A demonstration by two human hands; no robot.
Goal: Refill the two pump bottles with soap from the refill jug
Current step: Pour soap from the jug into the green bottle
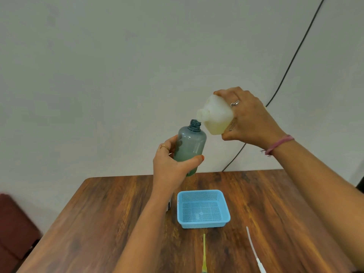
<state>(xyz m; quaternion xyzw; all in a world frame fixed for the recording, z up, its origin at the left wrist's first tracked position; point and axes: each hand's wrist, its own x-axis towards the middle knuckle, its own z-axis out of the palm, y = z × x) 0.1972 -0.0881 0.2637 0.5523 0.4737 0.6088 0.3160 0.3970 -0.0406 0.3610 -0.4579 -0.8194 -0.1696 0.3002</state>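
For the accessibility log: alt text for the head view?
Right hand tilts a white refill jug toward the open neck of a grey bottle held by the left hand, above a wooden table with a blue basket.

Colours on and above the table

The bottle is smoky blue-grey and see-through, greenish toward its base. The jug is milky white with pale yellow liquid inside. The basket is light blue with a fine mesh pattern of small holes. The table is reddish-brown wood with dark streaked grain. One tube is yellow-green, the other tube white. The wristband is pink. The wall is plain off-white, crossed by a black cable
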